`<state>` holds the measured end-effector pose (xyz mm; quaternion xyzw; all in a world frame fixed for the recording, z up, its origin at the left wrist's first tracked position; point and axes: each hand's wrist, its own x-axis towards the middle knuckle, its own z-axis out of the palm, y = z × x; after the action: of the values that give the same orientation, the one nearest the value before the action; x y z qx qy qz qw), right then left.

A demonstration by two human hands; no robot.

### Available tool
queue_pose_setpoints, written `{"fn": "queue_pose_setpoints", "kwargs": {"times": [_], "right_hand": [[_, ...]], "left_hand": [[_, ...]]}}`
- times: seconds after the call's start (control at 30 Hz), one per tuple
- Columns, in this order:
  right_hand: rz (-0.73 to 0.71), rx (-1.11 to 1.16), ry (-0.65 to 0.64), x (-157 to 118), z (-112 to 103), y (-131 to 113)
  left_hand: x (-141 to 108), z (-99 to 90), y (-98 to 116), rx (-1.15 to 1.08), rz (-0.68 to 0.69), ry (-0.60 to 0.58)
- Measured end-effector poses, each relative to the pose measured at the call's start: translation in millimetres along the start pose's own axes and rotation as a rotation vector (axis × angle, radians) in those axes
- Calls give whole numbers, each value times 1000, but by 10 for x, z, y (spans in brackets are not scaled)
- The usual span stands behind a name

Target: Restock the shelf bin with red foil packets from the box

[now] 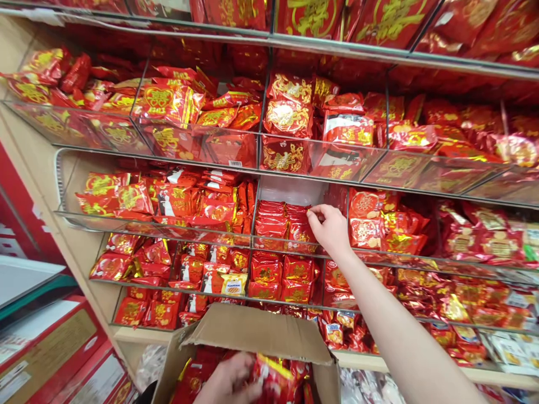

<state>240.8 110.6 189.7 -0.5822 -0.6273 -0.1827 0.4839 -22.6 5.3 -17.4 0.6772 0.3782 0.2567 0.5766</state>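
My right hand (329,227) reaches into a middle shelf compartment, its fingers pressed together at the top right edge of a stack of red packets (300,227). Whether it grips one of them is hard to tell. Low in the view, my left hand (233,379) is inside an open cardboard box (261,331), blurred, beside a shiny red and gold packet (275,379). Its fingers are smeared, so its hold is unclear. More red packets lie in the box around it.
Shelves with clear front lips (189,231) rise on all sides of my right hand, filled with red and gold packets. Thin clear dividers separate the compartments. Red cartons (50,342) stand at the lower left.
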Motion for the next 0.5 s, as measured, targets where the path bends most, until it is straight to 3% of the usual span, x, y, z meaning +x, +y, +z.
{"fn": "queue_pose_setpoints", "kwargs": {"times": [0.1, 0.2, 0.33, 0.5], "right_hand": [[29, 244, 148, -229, -92, -182], [226, 600, 66, -687, -151, -471], [469, 813, -235, -1293, -102, -717], [521, 674, -264, -1519, -39, -693]], "left_hand": [[104, -4, 690, -169, 28, 200], [235, -64, 1121, -362, 139, 337], [320, -57, 1250, -507, 295, 307], [290, 109, 1146, -483, 329, 219]]}}
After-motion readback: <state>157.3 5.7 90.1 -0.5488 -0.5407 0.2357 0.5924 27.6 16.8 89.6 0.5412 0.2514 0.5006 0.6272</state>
